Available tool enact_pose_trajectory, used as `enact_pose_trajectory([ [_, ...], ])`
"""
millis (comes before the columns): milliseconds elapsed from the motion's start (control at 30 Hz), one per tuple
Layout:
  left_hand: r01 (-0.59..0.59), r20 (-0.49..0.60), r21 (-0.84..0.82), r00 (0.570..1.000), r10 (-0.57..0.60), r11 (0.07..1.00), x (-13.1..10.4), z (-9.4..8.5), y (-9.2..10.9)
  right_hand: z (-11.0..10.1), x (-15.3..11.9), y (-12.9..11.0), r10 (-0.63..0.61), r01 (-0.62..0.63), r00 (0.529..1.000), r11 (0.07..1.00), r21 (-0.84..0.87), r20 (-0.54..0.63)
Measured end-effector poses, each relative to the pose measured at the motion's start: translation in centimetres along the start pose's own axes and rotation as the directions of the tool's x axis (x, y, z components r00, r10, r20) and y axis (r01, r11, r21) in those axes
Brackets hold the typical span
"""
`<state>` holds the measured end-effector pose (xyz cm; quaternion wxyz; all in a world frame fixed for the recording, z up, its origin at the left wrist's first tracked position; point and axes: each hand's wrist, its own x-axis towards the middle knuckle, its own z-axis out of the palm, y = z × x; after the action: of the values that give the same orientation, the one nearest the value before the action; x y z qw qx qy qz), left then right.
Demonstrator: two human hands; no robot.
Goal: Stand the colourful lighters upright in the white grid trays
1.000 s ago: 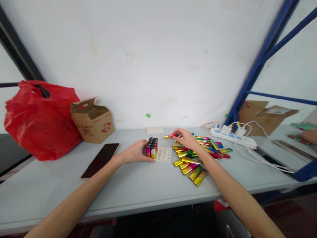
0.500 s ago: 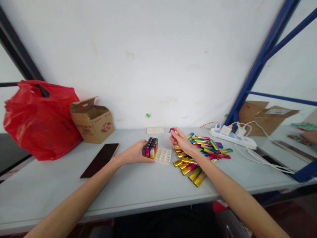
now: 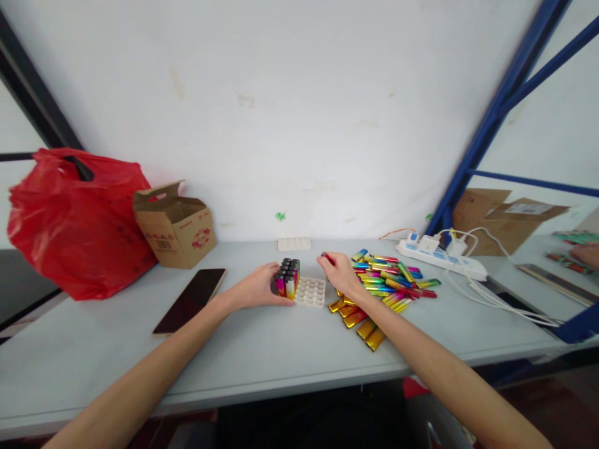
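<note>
My left hand (image 3: 257,286) is curved round the left side of a block of lighters (image 3: 287,278), thumb in front and fingers behind. The lighters stand upright with black tops and shiny multicoloured bodies. They fill the left part of a white tray (image 3: 312,292) with round hollows; its right part is bare. Just right of the tray and slightly above it, my right hand (image 3: 340,272) is closed in a pinch on a lighter (image 3: 329,258), of which only a dark red end shows. Beside that hand lies a loose pile of metallic lighters (image 3: 374,282).
A second white tray (image 3: 294,244) lies by the wall. Left are a dark phone (image 3: 191,302), an open cardboard box (image 3: 180,231) and a red plastic bag (image 3: 79,231). A power strip (image 3: 442,259) with white cables lies right, near a blue frame post (image 3: 486,140).
My right hand has turned over and dropped a little lower beside the tray, still pinching the lighter. My left hand stays at the lighter block.
</note>
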<state>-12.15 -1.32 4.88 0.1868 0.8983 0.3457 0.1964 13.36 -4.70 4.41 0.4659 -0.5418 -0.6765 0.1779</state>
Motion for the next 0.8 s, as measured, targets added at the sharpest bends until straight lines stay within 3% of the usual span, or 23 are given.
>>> enact_pose_trajectory([
  [267, 0.003, -0.01, 0.0, 1.0, -0.003, 1.0, 0.02, 0.21, -0.29, -0.76, -0.21, -0.84, -0.101, 0.1, 0.995, 0.994, -0.036, -0.013],
  [500, -0.023, -0.01, -0.003, 1.0, 0.023, 1.0, 0.03, 0.26, -0.47, -0.4, -0.27, -0.51, -0.203, 0.19, 0.967, 0.977, 0.095, 0.153],
  [633, -0.021, -0.006, -0.007, 1.0, 0.021, 1.0, 0.03, 0.2, -0.4, -0.4, -0.17, -0.31, -0.282, 0.308, 0.941, 0.942, -0.13, 0.184],
  [700, -0.019, 0.001, -0.002, 1.0, 0.019, 1.0, 0.01, 0.16, -0.31, -0.54, -0.14, -0.28, -0.241, 0.288, 0.945, 0.933, -0.217, 0.222],
  [800, -0.018, 0.007, 0.007, 1.0, 0.018, 1.0, 0.0, 0.13, -0.2, -0.59, -0.12, -0.14, -0.189, 0.241, 0.952, 0.947, -0.214, 0.24],
])
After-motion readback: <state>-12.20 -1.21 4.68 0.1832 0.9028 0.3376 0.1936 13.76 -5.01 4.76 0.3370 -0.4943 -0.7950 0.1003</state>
